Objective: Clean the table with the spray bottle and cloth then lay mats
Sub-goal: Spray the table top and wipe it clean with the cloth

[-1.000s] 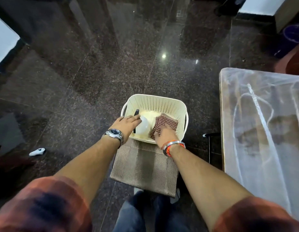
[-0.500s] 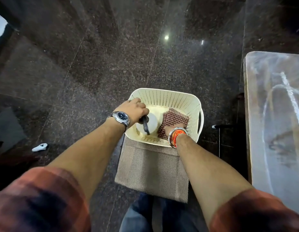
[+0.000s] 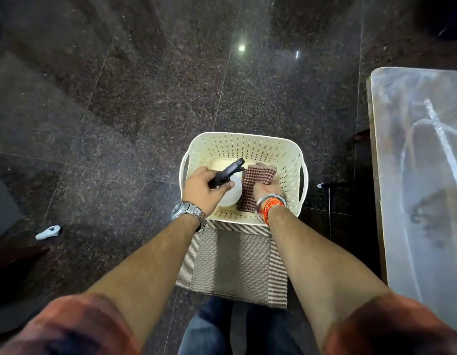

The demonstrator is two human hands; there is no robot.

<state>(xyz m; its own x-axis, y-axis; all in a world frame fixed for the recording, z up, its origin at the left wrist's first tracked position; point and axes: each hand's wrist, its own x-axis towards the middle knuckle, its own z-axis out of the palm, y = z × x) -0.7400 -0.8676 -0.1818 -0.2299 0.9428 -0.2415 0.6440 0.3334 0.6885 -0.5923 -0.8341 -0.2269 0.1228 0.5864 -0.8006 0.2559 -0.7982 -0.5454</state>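
Note:
A cream perforated basket point(image 3: 244, 147) stands on the dark floor in front of me. Inside it, my left hand point(image 3: 204, 189) grips the black trigger head of a white spray bottle point(image 3: 231, 194), whose nozzle points up and to the right. Beside the bottle lies a brown checked cloth point(image 3: 255, 179), and my right hand point(image 3: 267, 188) is closed on its near right part. A beige woven mat point(image 3: 235, 262) lies under the basket's near edge and reaches toward my legs. The table point(image 3: 422, 175) with a shiny plastic cover is at the right.
The floor is polished dark granite with light reflections. A small white object point(image 3: 48, 232) lies on the floor at the left. A thin dark rod with a white tip point(image 3: 324, 186) sticks out between the basket and the table. My jeans show at the bottom.
My left hand has closed around the bottle's trigger head and tilted it up. My right hand has sunk deeper into the basket and gathered the cloth. The camera has tipped further down.

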